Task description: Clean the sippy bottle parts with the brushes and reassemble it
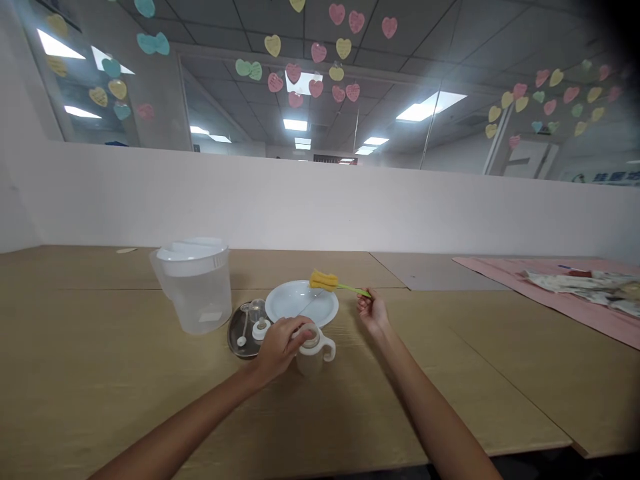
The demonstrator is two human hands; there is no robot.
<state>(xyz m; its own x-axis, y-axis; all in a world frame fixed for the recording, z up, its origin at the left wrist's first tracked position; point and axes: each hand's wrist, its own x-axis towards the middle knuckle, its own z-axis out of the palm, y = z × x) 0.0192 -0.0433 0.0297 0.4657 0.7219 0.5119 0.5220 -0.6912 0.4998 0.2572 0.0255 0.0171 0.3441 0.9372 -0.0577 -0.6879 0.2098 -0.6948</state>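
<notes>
Left hand clasps translucent, white-handled bottle; right hand pinches green-handled yellow sponge brush; pinch near handle end could let sponge droop.

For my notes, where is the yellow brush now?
In the head view, the yellow brush is in the right hand, just right of centre, its sponge end near the white plate.

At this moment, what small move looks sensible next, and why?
Probably the right hand should bring the green-handled yellow sponge brush towards the mouth of the clear, white-handled bottle. The left hand holds that bottle uncapped, while the sponge end appears beyond it, near the far rim of the round white plate.
</notes>
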